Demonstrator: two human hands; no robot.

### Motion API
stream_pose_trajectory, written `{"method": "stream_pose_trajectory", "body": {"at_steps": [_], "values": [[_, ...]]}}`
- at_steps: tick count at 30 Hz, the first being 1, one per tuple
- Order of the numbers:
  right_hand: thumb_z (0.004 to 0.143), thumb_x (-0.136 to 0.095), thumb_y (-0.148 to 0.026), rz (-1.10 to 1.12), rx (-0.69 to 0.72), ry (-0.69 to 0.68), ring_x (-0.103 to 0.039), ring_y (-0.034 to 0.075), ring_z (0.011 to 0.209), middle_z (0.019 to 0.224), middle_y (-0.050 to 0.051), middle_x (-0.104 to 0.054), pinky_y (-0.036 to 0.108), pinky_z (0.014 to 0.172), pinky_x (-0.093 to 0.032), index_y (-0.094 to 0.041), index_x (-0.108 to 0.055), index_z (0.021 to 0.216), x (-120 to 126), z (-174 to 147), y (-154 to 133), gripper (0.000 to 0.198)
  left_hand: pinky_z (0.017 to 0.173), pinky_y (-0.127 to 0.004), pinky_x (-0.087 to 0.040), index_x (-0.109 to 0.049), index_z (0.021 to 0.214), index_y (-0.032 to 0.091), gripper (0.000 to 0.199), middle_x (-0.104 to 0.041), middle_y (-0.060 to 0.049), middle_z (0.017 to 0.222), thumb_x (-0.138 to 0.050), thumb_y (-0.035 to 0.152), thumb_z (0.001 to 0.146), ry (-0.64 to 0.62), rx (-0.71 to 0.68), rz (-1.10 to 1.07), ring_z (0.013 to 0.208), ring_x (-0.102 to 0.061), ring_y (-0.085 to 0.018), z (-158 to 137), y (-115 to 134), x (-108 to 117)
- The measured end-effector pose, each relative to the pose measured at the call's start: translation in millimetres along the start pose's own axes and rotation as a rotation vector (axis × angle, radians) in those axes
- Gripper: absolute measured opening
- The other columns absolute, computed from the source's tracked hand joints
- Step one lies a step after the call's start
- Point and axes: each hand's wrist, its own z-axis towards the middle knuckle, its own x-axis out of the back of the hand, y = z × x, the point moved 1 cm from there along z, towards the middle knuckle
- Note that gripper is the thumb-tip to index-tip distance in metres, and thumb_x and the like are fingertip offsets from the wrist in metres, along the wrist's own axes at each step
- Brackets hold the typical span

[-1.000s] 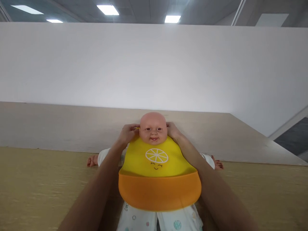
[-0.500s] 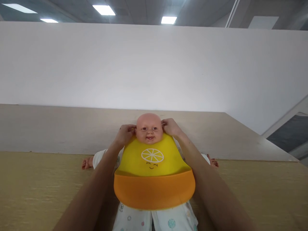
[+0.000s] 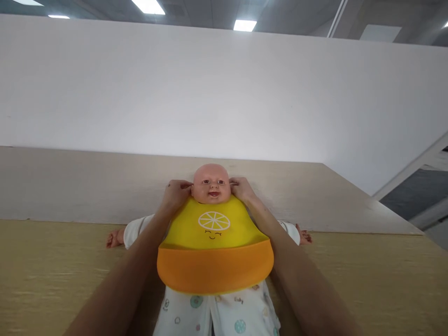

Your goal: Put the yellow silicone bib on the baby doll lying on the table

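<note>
A baby doll (image 3: 212,179) lies on its back with its arms spread wide. Over its chest is a yellow bib (image 3: 192,228) with a white citrus slice, a smiling face and an orange catch pocket (image 3: 215,270). My left hand (image 3: 178,192) is closed beside the doll's head on the left, its fingers pinching the bib's neck strap. On the other side of the head, my right hand (image 3: 242,189) grips the opposite strap near the ear. The strap ends behind the neck are hidden by the head and my fingers. White patterned trousers (image 3: 224,312) cover the doll's legs.
The doll rests on a wood-toned tabletop (image 3: 52,275), with a paler board (image 3: 87,186) along the back. Behind rises a white partition (image 3: 224,93). A dark surface (image 3: 413,193) shows beyond the table's right edge.
The view has shifted slightly, so doll and bib appear a little further left. My right hand sits slightly lower against the doll's head; my left hand stays by the other side.
</note>
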Motion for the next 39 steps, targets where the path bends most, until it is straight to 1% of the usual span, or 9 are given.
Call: {"method": "stream_pose_trajectory", "body": {"at_steps": [5, 8, 12, 15, 20, 24, 27, 33, 39], "values": [[0.07, -0.043, -0.017, 0.11, 0.023, -0.058, -0.055, 0.003, 0.07, 0.093, 0.003, -0.063, 0.009, 0.061, -0.04, -0.011, -0.065, 0.101, 0.3, -7.8, -11.3, 0.038, 0.061, -0.021, -0.04, -0.074, 0.084, 0.013, 0.03, -0.07, -0.007, 0.079, -0.05, 0.024, 0.069, 0.061, -0.007, 0.037, 0.079, -0.062, -0.019, -0.8, 6.7, 2.7], [0.069, -0.047, -0.021, 0.134, 0.022, -0.079, -0.057, 0.005, 0.074, 0.093, 0.004, -0.063, 0.011, 0.063, -0.043, -0.009, -0.065, 0.101, 0.2, -9.2, -12.3, 0.039, 0.059, -0.02, -0.036, -0.072, 0.075, 0.011, 0.029, -0.068, -0.005, 0.072, -0.047, 0.025, 0.073, 0.065, -0.034, 0.076, 0.075, -0.06, -0.017, 0.9, 7.7, 2.7], [0.066, -0.047, -0.022, 0.166, 0.007, -0.1, -0.058, 0.008, 0.078, 0.097, 0.005, -0.062, 0.012, 0.066, -0.045, -0.008, -0.064, 0.106, -0.7, -5.9, -6.0, 0.045, 0.055, -0.02, -0.03, -0.065, 0.059, 0.01, 0.036, -0.058, -0.002, 0.056, -0.044, 0.031, 0.079, 0.083, -0.044, 0.091, 0.063, -0.054, -0.013, 1.6, 9.3, 2.2], [0.065, -0.045, -0.02, 0.132, -0.017, -0.097, -0.058, 0.008, 0.077, 0.095, 0.005, -0.063, 0.013, 0.066, -0.045, -0.008, -0.064, 0.108, -1.5, -1.7, -1.3, 0.049, 0.053, -0.022, -0.026, -0.059, 0.051, 0.011, 0.04, -0.053, -0.001, 0.052, -0.042, 0.031, 0.081, 0.096, -0.016, 0.097, 0.056, -0.048, -0.01, 0.8, 9.6, -0.5], [0.064, -0.043, -0.017, -0.063, -0.054, -0.039, -0.058, 0.007, 0.074, 0.09, 0.005, -0.064, 0.011, 0.063, -0.043, -0.007, -0.068, 0.1, -3.7, 2.9, 2.8, 0.045, 0.054, -0.023, -0.024, -0.054, 0.047, 0.013, 0.037, -0.047, -0.001, 0.048, -0.043, 0.024, 0.08, 0.071, 0.0, 0.111, 0.052, -0.041, -0.01, 1.9, 1.9, -9.5], [0.064, -0.041, -0.015, -0.029, -0.105, -0.058, -0.058, 0.007, 0.074, 0.091, 0.005, -0.064, 0.012, 0.066, -0.045, -0.007, -0.066, 0.105, -5.7, 2.6, 5.6, 0.048, 0.053, -0.023, -0.023, -0.049, 0.044, 0.014, 0.038, -0.041, 0.0, 0.046, -0.043, 0.023, 0.081, 0.067, 0.001, 0.105, 0.051, -0.039, -0.01, 4.4, -4.8, -14.2], [0.065, -0.042, -0.016, -0.016, -0.092, -0.046, -0.058, 0.006, 0.074, 0.094, 0.004, -0.063, 0.012, 0.067, -0.045, -0.008, -0.065, 0.108, -5.6, 5.2, 10.1, 0.049, 0.054, -0.023, -0.024, -0.046, 0.043, 0.014, 0.039, -0.039, 0.001, 0.045, -0.044, 0.023, 0.081, 0.058, -0.009, 0.085, 0.052, -0.039, -0.01, 6.7, -6.4, -16.5], [0.065, -0.042, -0.016, -0.042, -0.09, 0.01, -0.058, 0.006, 0.074, 0.096, 0.003, -0.063, 0.012, 0.069, -0.046, -0.011, -0.066, 0.108, -2.1, 13.7, 22.5, 0.049, 0.056, -0.023, -0.026, -0.048, 0.047, 0.014, 0.038, -0.042, 0.001, 0.048, -0.042, 0.027, 0.081, 0.023, -0.035, 0.031, 0.056, -0.044, -0.011, 10.5, -8.0, -21.2], [0.065, -0.044, -0.018, -0.078, -0.068, 0.061, -0.058, 0.007, 0.077, 0.087, 0.005, -0.064, 0.011, 0.072, -0.045, -0.009, -0.066, 0.106, 0.9, 13.2, 29.3, 0.048, 0.059, -0.023, -0.029, -0.051, 0.05, 0.015, 0.035, -0.048, 0.0, 0.052, -0.041, 0.032, 0.079, -0.038, -0.062, -0.034, 0.062, -0.048, -0.013, 12.0, -11.1, -23.0]]}}
